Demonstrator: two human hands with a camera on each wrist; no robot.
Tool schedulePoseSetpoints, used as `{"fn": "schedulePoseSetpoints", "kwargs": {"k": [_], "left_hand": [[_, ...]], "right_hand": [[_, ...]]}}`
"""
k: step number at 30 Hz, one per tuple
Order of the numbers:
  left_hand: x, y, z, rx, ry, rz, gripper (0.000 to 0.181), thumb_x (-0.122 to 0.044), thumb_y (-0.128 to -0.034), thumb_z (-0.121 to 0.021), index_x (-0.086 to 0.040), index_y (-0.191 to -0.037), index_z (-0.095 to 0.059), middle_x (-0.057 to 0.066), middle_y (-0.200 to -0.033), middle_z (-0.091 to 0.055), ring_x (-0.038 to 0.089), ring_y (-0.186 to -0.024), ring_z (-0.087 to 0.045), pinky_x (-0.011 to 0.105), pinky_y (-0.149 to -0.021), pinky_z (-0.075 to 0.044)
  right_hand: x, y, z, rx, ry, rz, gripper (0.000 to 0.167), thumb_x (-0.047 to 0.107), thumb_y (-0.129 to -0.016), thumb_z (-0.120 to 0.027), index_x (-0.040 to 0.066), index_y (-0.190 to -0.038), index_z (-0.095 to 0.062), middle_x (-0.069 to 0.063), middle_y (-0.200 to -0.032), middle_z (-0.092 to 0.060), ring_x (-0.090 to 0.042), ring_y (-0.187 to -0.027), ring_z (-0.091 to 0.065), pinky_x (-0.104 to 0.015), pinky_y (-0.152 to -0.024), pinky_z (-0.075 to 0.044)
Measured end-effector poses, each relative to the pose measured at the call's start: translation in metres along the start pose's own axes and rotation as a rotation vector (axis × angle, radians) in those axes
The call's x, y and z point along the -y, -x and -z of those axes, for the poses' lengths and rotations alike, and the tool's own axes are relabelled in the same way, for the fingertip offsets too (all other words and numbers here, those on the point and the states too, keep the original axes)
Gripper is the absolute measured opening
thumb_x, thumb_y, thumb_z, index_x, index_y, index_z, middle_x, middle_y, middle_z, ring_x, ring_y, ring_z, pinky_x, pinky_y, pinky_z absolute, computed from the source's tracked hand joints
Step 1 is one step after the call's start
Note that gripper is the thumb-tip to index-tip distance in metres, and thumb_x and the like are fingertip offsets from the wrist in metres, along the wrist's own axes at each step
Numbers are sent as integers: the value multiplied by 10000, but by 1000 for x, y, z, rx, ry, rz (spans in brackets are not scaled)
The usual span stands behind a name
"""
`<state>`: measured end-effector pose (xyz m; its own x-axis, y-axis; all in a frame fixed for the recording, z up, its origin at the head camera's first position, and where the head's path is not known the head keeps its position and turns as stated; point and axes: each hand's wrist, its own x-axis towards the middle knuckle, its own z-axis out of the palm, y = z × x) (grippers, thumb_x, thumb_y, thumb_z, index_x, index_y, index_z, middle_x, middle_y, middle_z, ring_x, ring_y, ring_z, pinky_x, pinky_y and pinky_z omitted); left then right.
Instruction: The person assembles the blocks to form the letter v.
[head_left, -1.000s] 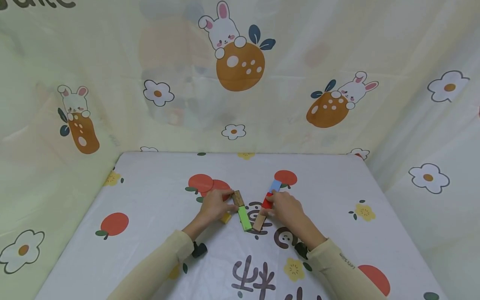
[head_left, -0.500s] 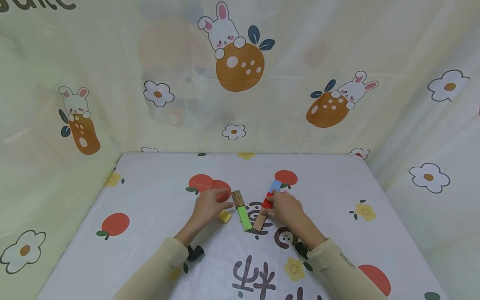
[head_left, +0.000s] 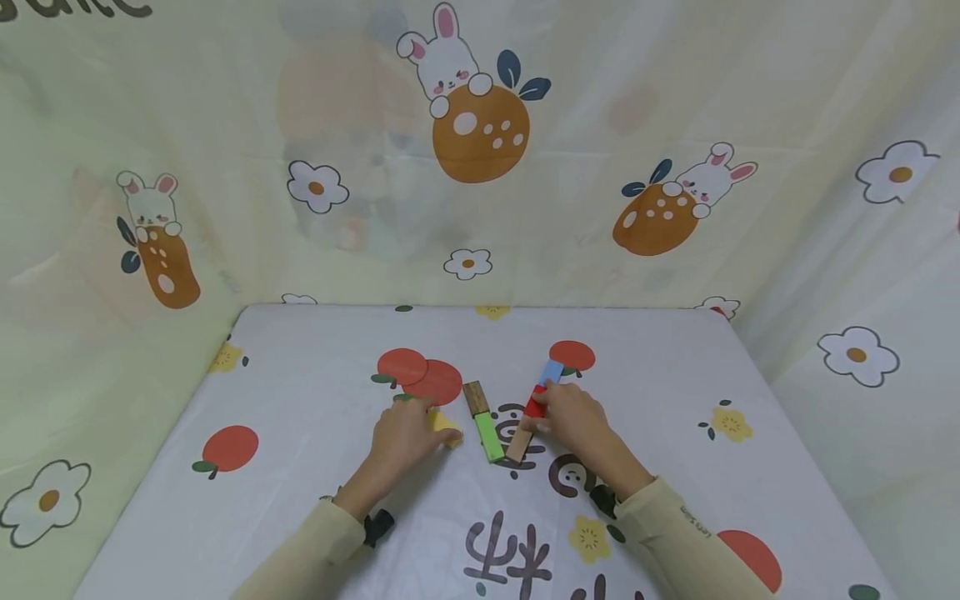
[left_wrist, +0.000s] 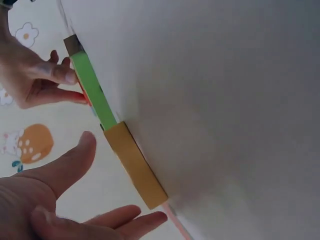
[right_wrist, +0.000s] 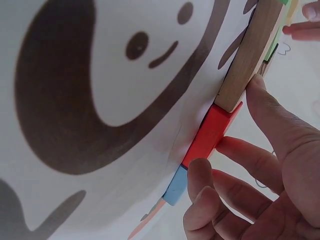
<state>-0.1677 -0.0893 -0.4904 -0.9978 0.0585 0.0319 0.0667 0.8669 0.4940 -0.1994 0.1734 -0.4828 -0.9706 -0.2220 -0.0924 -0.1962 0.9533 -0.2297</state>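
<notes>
We list one yellow block [left_wrist: 136, 164], probably light, stiff, best pinched mid-sides; left hand [head_left: 401, 435] spread beside, right hand [head_left: 573, 415] touching red block [right_wrist: 206, 139].

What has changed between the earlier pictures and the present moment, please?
The left hand has moved away from the dark brown block, to the left and toward the person; now it is open at the yellow block, with no grip visible. The right hand stays at the red block and tan block. The green block and blue block look unmoved.
</notes>
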Motion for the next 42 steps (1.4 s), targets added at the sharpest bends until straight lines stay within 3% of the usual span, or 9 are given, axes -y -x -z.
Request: {"fn": "schedulePoseSetpoints", "kwargs": {"k": [4, 12, 18, 25, 35, 42], "left_hand": [[0, 7, -3, 10, -60, -9, 420, -380, -760, -958, -83, -870, -682, 15, -673, -592, 168, -615, -518, 268, -528, -383], [-1, 11, -6, 8, -107, 14, 441, -366, -742, -963, -76, -951, -705, 25, -752, -665, 186, -647, -558, 298, -553, -429], [-2, 12, -6, 5, -105, 8, 444, -340, -742, -967, -67, -982, -713, 24, -770, -673, 184, -658, -566, 306, -571, -453], [-5, 12, -3, 5, -91, 3, 366, -287, -755, -961, -57, -908, -720, 17, -725, -651, 176, -647, -563, 307, -570, -461], [-2, 13, -3, -2, -86, 7, 401, -279, -743, -972, -70, -967, -713, 33, -798, -699, 181, -688, -598, 330, -609, -520], [-1, 12, -2, -4, -90, -4, 372, -280, -754, -963, -56, -954, -743, 36, -798, -715, 169, -669, -602, 316, -590, -521]], "right_hand": [[0, 1, 0, -2, 5, 5, 580, 413, -864, -867, 97, -1335, -744, -234, -1471, -644, -386, -1149, -716, -424, -795, -651], [0, 0, 2, 0, 4, 22, 592, 428, -852, -869, 71, -1311, -755, -221, -1407, -684, -320, -998, -707, -373, -744, -625], [1, 0, 2, 2, 19, 22, 590, 427, -857, -865, 79, -1319, -751, -227, -1414, -679, -333, -1016, -722, -425, -799, -656], [2, 1, 4, 4, 22, 21, 597, 442, -861, -855, 77, -1321, -750, -238, -1450, -658, -383, -1122, -728, -469, -852, -658], [2, 1, 4, 15, -10, -3, 603, 426, -853, -868, 71, -1325, -746, -222, -1460, -657, -331, -1020, -719, -396, -764, -643], [0, 0, 2, 6, -3, 4, 596, 423, -852, -869, 71, -1318, -750, -218, -1452, -664, -335, -1033, -726, -406, -775, -654]]}}
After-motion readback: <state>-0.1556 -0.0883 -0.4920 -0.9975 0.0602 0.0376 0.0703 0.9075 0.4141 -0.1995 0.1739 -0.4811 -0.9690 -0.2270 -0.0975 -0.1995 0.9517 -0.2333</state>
